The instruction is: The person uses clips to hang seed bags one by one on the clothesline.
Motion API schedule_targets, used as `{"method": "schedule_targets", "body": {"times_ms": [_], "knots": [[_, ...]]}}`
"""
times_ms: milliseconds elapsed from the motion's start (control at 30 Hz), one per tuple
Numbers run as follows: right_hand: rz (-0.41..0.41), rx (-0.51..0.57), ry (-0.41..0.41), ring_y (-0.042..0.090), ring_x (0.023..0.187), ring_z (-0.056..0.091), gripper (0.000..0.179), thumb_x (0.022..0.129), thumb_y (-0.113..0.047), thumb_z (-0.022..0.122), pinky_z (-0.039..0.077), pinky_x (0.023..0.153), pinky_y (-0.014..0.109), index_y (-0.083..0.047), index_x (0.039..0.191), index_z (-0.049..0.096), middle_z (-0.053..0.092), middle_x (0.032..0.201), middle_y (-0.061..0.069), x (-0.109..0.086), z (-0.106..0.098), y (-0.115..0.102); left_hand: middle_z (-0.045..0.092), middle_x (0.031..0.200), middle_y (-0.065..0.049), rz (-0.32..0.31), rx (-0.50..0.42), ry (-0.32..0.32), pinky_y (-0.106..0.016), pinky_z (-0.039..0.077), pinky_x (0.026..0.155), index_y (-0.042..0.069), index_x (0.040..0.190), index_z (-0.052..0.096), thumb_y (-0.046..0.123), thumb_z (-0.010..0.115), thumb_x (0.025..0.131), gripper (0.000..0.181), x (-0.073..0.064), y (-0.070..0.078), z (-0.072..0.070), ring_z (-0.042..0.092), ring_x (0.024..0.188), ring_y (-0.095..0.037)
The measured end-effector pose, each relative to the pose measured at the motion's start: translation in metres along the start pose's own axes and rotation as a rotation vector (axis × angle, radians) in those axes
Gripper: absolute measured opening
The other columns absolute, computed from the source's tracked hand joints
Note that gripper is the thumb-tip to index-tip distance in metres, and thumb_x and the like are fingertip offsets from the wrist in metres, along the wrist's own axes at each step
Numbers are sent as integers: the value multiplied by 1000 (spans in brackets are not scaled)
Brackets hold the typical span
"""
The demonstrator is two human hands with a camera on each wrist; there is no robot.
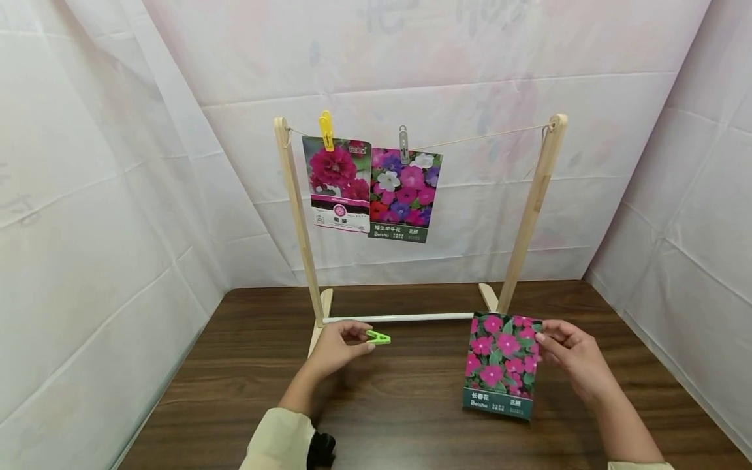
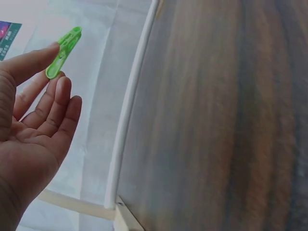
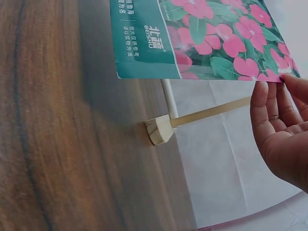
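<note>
Between thumb and fingers, my left hand pinches a bright green clothespin above the table. The left wrist view shows the same green clothespin held near its end. My right hand pinches the right edge of a seed packet with pink flowers and a dark green lower band. This packet is upright, slightly tilted, over the right part of the table. On the string hang two other packets: a magenta flower packet under a yellow clothespin, and a mixed-colour flower packet under a grey clothespin.
A wooden stand with a left post and a right post carries the string. A white rod joins the posts low down. The dark wood table meets white cloth walls behind and at both sides.
</note>
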State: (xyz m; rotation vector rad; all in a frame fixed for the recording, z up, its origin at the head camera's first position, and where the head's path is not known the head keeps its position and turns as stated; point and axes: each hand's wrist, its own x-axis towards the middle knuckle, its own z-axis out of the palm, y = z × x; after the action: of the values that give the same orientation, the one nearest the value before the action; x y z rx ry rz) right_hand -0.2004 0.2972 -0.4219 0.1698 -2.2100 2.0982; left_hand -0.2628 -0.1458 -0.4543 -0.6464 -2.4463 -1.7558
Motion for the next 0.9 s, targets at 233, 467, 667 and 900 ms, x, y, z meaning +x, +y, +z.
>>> {"method": "schedule_targets", "body": {"times_ms": [233, 467, 667, 900], "knots": [[-86, -104, 20, 13, 72, 65, 9, 96, -7, 63, 58, 66, 30, -8, 104, 66, 67, 86, -3, 0, 3, -11, 71, 91, -11, 13, -5, -12, -30, 54, 76, 2, 104, 72, 6, 80, 79, 27, 1, 20, -3, 67, 84, -19], [-141, -209, 11, 14, 70, 64, 11, 95, -6, 63, 58, 63, 29, -5, 105, 66, 65, 83, -2, 4, 3, -24, 70, 93, -15, 15, -1, -11, -28, 53, 73, 4, 106, 72, 10, 82, 79, 30, 9, 42, -5, 66, 83, -20], [-149, -238, 1, 15, 69, 63, 14, 95, -8, 64, 58, 63, 30, -3, 108, 66, 64, 82, 0, 8, 4, -35, 71, 92, -6, 63, 6, -8, -35, 55, 77, 1, 107, 71, 10, 82, 79, 31, 18, 55, -3, 68, 87, -21], [-177, -300, 20, 17, 69, 64, 14, 96, -12, 64, 57, 63, 29, -2, 106, 64, 65, 82, -4, 19, 8, -50, 71, 90, -6, 124, 25, -3, -35, 55, 75, 3, 104, 72, 10, 80, 81, 25, 29, 68, 0, 67, 83, -19]]}}
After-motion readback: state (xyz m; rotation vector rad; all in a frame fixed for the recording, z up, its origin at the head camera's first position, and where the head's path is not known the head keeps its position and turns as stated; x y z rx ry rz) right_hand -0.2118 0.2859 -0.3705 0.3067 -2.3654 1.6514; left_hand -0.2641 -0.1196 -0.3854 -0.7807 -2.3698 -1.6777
